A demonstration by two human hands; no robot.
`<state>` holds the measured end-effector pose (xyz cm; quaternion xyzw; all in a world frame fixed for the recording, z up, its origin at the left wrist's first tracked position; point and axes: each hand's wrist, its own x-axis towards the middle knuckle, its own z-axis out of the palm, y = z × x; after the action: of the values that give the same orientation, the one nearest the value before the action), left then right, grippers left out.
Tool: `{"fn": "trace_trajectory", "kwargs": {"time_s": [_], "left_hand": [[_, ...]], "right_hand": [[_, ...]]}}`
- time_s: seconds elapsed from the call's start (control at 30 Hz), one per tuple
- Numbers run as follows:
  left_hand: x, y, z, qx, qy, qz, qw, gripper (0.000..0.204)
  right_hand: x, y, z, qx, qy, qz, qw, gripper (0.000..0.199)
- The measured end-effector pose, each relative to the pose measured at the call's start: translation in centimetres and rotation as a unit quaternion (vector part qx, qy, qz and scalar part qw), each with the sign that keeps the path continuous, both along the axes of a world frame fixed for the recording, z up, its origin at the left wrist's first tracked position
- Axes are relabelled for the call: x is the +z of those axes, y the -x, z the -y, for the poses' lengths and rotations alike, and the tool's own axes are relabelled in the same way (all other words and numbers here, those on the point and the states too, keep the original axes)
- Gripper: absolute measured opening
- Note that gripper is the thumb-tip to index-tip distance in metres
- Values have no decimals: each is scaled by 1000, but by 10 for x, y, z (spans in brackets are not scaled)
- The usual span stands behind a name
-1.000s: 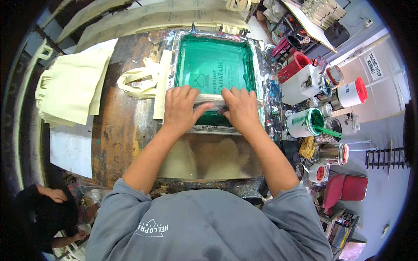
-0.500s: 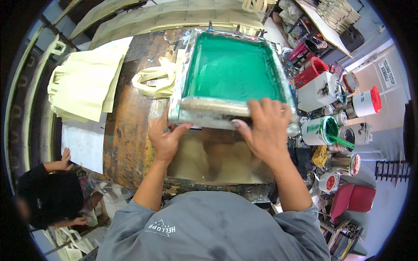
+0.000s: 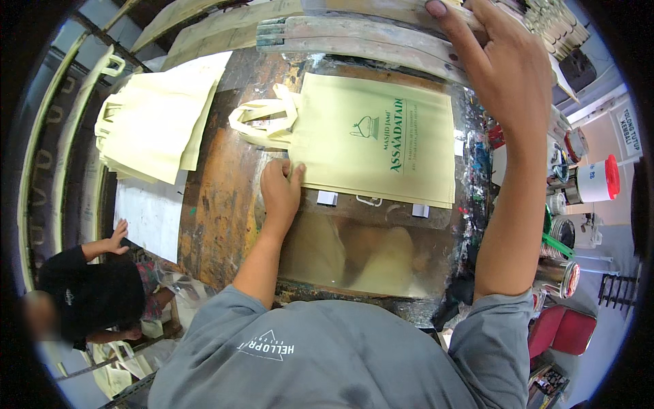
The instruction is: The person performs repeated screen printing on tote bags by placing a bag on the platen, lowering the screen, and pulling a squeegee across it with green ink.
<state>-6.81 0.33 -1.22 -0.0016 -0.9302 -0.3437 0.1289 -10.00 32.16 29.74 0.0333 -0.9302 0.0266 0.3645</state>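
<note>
A pale yellow tote bag (image 3: 340, 129) with a dark green print lies flat on the work table, its looped handles (image 3: 262, 123) pointing left. My left hand (image 3: 279, 191) is at the bag's near left corner, thumb and fingers closed on the edge. Raised at the far side is a screen-printing frame (image 3: 361, 41), seen along its paint-stained near edge. My right hand (image 3: 507, 68) grips the frame's right part from above, with the thumb over a bar lying along it. The frame's green-inked face is hidden now.
On the left, a stack of plain tote bags (image 3: 153, 126) rests over white paper (image 3: 150, 218). Racks stand beyond it. A person in black (image 3: 99, 293) is at lower left. Ink pots, a white tub with a red lid (image 3: 596, 180) and a red chair (image 3: 562, 330) line the right.
The frame has been lifted up and away from the table, uncovering the printed tote bag. My right hand rose with it. My left hand let go of the frame and is now at the bag's corner.
</note>
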Motion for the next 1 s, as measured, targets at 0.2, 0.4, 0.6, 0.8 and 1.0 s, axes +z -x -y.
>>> {"fn": "trace_trajectory", "kwargs": {"time_s": [0.2,0.4,0.6,0.8,1.0], "left_hand": [[-8,16,7,15,53,-72,996,22],[30,27,7,-58,141,-109,982,21],[133,66,-11,-144,99,-213,961,19],[197,91,100,-96,7,-248,964,20],[235,29,307,53,146,-269,950,24]], "right_hand": [[-4,-7,4,38,-20,-27,999,70],[-1,-12,2,66,16,29,997,69],[24,1,3,15,43,122,991,70],[9,-2,-5,32,-32,54,997,71],[31,-4,15,4,44,149,988,67]]}}
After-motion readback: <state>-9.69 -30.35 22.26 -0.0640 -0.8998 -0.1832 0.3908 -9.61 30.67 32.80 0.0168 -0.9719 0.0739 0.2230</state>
